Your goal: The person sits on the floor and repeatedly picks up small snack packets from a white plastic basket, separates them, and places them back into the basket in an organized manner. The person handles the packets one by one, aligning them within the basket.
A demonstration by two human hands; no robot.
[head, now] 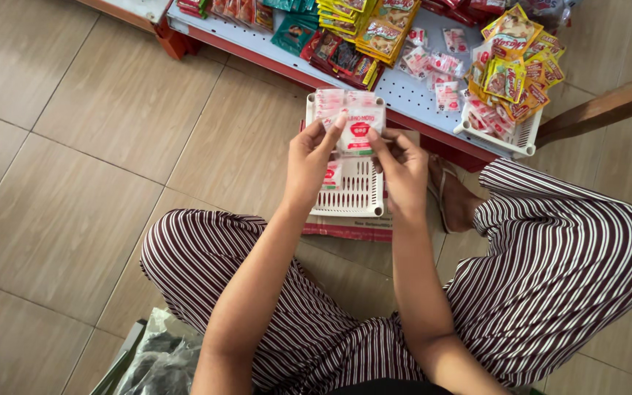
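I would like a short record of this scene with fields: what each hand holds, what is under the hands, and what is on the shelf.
left hand: left hand grips the left edge of a white sachet with a red mark
right hand: right hand grips the right edge of the same sachet
under hands: white slotted basket on the tiled floor, with more sachets at its far end
shelf: low shelf with a second basket of red and yellow packets; loose packets beside it
posture: person sits on the floor, in striped trousers
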